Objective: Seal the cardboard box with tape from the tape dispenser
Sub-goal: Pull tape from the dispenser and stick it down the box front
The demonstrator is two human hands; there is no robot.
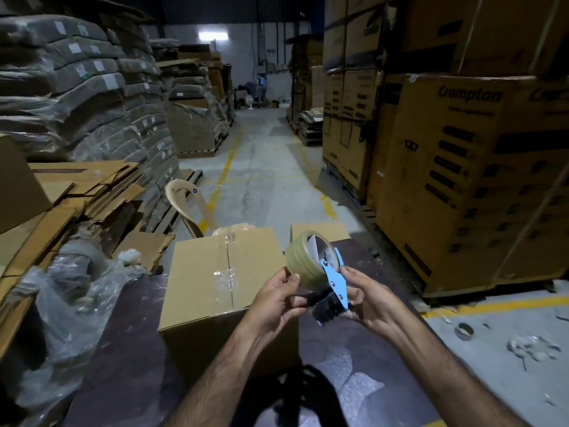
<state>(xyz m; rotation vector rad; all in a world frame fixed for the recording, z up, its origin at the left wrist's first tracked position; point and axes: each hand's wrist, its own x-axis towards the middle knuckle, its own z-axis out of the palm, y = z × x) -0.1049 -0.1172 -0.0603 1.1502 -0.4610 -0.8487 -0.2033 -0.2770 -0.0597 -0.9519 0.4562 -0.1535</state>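
Head cam: both hands, left hand (278, 298) & right hand (368, 298), gripped blue metal tape dispenser (331, 286) w/ clear tape roll above taped brown cardboard box (215, 278).

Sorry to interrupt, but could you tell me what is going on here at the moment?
A person is holding a blue metal tape dispenser loaded with a roll of clear brownish packing tape in both bare hands, above a dark table. The right hand grips the dispenser body, while the left hand pinches at its black front end. The closed brown cardboard box sits on the table just in front, with clear tape already along its top seam. No tape is being laid right now.
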